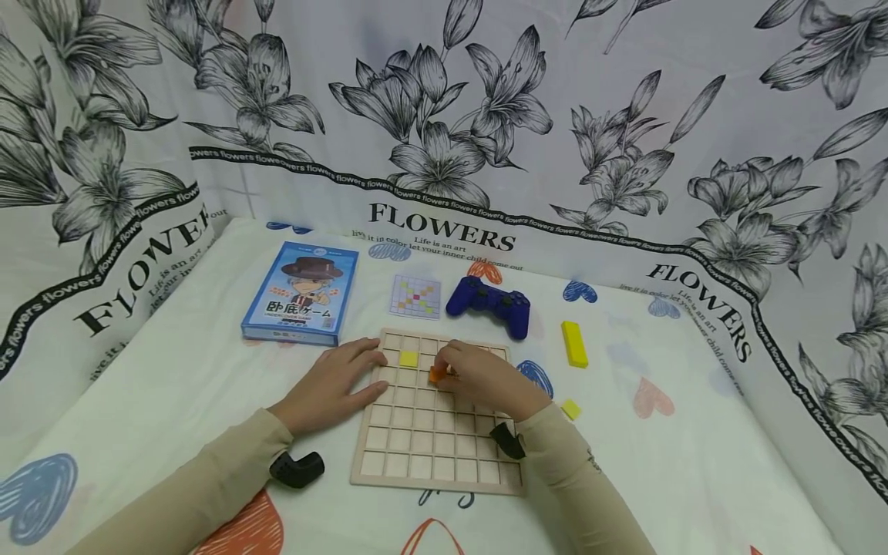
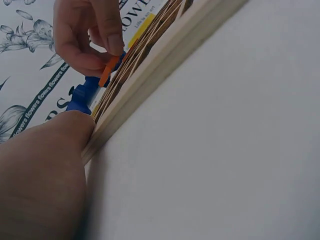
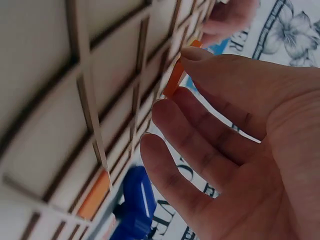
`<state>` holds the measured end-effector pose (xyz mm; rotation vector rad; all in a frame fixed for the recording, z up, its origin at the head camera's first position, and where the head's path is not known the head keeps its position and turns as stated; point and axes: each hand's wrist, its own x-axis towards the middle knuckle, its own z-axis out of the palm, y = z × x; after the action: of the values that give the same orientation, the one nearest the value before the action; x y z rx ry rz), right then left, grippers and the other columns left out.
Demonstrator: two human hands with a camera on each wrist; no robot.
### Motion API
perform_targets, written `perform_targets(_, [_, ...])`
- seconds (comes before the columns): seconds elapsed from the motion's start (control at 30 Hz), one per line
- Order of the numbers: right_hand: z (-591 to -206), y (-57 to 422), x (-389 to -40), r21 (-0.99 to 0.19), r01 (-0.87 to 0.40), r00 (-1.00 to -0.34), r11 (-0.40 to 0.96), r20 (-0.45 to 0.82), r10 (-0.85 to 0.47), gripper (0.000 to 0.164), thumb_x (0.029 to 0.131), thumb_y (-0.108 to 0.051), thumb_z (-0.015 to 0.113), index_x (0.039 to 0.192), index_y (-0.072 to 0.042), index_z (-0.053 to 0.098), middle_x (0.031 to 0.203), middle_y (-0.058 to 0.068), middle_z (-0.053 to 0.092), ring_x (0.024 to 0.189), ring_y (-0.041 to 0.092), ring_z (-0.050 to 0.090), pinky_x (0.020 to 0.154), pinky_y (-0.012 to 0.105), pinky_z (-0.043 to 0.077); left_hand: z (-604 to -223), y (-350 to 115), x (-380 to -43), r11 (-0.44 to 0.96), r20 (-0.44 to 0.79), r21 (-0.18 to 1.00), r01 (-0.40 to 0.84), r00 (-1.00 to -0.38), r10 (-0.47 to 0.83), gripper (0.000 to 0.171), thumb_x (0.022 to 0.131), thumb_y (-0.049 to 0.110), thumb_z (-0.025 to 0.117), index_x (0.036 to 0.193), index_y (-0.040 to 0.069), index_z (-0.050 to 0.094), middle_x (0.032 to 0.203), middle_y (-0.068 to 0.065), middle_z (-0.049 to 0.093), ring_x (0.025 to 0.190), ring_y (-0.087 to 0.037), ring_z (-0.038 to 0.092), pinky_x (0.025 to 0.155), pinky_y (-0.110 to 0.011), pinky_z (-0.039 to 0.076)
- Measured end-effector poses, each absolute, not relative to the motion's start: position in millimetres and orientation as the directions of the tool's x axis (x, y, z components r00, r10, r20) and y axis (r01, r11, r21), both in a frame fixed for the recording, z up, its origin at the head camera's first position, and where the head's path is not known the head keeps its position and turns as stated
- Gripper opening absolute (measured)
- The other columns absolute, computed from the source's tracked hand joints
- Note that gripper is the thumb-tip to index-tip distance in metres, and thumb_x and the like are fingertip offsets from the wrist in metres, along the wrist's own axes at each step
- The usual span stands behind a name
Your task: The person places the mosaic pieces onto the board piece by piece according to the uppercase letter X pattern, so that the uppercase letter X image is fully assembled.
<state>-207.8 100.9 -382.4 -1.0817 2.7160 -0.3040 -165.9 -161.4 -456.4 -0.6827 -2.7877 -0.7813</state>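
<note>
A wooden grid board (image 1: 438, 486) lies on the white patterned cloth, between both hands. My right hand (image 1: 489, 379) pinches an orange square tile (image 1: 436, 375) between thumb and fingers, just over the upper middle cells; in the right wrist view the tile stands tilted. Another orange tile (image 3: 94, 195) sits in a cell, hidden from the head view by the right hand. A yellow tile (image 1: 408, 359) fills a cell near the upper left. My left hand (image 1: 333, 387) rests at the board's left edge, its fingers and thumb loosely extended against the rim.
Behind the board are a patterned grid card (image 1: 415, 296) and a dark blue game controller (image 1: 489, 305). A blue game box (image 1: 300, 297) lies at the back left. To the right lie a yellow block (image 1: 574, 344) and a loose yellow tile (image 1: 570, 408).
</note>
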Motion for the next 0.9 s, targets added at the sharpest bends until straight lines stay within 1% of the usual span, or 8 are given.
perform_targets(0.17, [-384.4, 95.3, -208.9, -0.248, -0.683, -0.684, 0.687, -0.114, -0.721, 0.015, 0.094, -0.025, 0.062, 0.107, -0.017, 0.063, 0.104, -0.008, 0.059, 0.090, 0.005, 0.056, 0.082, 0.024, 0.051, -457.2, -159.9, -167.1, 0.758, 0.278, 0.451, 0.472, -0.881, 0.383, 0.038, 0.095, 0.051, 0.051, 0.121, 0.024, 0.057, 0.147, -0.003, 0.042, 0.137, -0.024, 0.036, 0.110, -0.050, 0.030])
perform_targets(0.3, [-384.0, 92.4, -208.1, -0.249, -0.697, -0.672, 0.672, -0.098, -0.734, 0.016, 0.093, -0.024, 0.063, 0.107, -0.016, 0.064, 0.104, -0.007, 0.060, 0.091, 0.006, 0.057, 0.082, 0.024, 0.052, -457.2, -159.9, -167.1, 0.759, 0.277, 0.449, 0.472, -0.881, 0.384, 0.038, 0.095, 0.051, 0.051, 0.121, 0.024, 0.057, 0.147, -0.003, 0.042, 0.138, -0.024, 0.036, 0.110, -0.050, 0.030])
perform_targets(0.47, [-385.5, 89.0, -208.3, -0.246, -0.720, -0.652, 0.649, -0.081, -0.754, 0.014, 0.092, -0.024, 0.065, 0.104, -0.016, 0.067, 0.104, -0.008, 0.060, 0.091, 0.005, 0.058, 0.083, 0.022, 0.052, -458.0, -160.8, -166.6, 0.760, 0.273, 0.451, 0.469, -0.883, 0.383, 0.039, 0.095, 0.052, 0.051, 0.121, 0.024, 0.056, 0.147, -0.003, 0.041, 0.137, -0.024, 0.036, 0.110, -0.049, 0.031])
perform_targets(0.9, [-385.3, 86.1, -207.4, -0.199, -0.749, -0.633, 0.632, -0.066, -0.771, 0.014, 0.091, -0.024, 0.066, 0.103, -0.016, 0.067, 0.104, -0.008, 0.060, 0.092, 0.005, 0.058, 0.084, 0.022, 0.051, -458.1, -160.7, -166.9, 0.758, 0.271, 0.457, 0.464, -0.885, 0.378, 0.039, 0.095, 0.053, 0.050, 0.121, 0.025, 0.057, 0.147, -0.004, 0.042, 0.137, -0.025, 0.037, 0.110, -0.050, 0.031])
